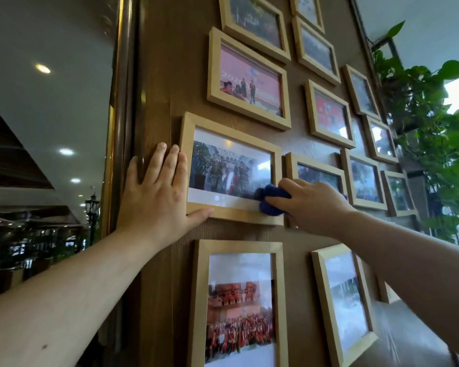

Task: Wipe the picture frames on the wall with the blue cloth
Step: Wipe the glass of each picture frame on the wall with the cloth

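Several light wooden picture frames hang on a brown wood wall. My right hand (310, 205) is shut on a bunched blue cloth (272, 198) and presses it against the glass at the lower right corner of the middle frame (231, 217). My left hand (158, 193) lies flat and open on the wall, fingers up along that frame's left edge, thumb under its bottom left corner. Another frame with a pink photo (247, 78) hangs above, and a tall frame (239, 300) hangs below.
More frames (329, 115) fill the wall to the right. Green leafy plants (432, 123) hang at the far right by a bright window. A gold and dark pillar edge (119, 115) runs down the left, with a dim hall and ceiling lights beyond.
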Demonstrator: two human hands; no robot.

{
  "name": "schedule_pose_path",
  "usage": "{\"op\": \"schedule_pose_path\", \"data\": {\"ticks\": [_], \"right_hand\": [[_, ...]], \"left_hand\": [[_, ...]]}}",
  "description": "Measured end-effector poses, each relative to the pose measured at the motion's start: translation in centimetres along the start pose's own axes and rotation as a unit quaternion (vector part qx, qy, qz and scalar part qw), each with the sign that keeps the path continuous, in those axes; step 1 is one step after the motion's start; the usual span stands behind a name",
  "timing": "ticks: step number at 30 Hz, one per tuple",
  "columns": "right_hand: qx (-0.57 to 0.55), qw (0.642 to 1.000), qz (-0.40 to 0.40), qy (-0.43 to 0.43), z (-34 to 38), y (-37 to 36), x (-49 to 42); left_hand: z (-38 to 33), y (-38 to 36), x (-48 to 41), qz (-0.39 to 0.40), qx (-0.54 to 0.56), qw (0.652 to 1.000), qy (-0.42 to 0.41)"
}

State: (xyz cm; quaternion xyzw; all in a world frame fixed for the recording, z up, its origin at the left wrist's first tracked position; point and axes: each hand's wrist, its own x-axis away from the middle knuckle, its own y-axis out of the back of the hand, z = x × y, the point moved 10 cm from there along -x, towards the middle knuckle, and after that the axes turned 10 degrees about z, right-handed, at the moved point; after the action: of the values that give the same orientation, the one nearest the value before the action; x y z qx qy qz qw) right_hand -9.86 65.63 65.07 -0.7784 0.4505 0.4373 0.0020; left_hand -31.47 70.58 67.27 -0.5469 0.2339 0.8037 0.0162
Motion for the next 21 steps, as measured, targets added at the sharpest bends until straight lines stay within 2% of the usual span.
{"op": "schedule_pose_path", "data": {"ticks": [6,12,17,21], "right_hand": [[0.009,0.999,-0.007,-0.039,-1.4,1.8,1.5],[-0.028,0.996,-0.049,-0.069,-2.7,2.6,3.3],[-0.077,0.991,-0.050,-0.102,-5.7,-0.7,4.4],[-0.125,0.978,-0.084,-0.142,-9.0,-3.2,4.8]], "left_hand": [[-1.5,0.8,0.4,-0.018,-0.040,0.998,-0.054],[-6.5,1.2,0.3,-0.004,-0.058,0.990,-0.126],[-12.8,0.7,-0.7,-0.007,-0.037,0.985,-0.167],[-16.7,0.1,-1.8,0.000,-0.012,0.983,-0.185]]}}
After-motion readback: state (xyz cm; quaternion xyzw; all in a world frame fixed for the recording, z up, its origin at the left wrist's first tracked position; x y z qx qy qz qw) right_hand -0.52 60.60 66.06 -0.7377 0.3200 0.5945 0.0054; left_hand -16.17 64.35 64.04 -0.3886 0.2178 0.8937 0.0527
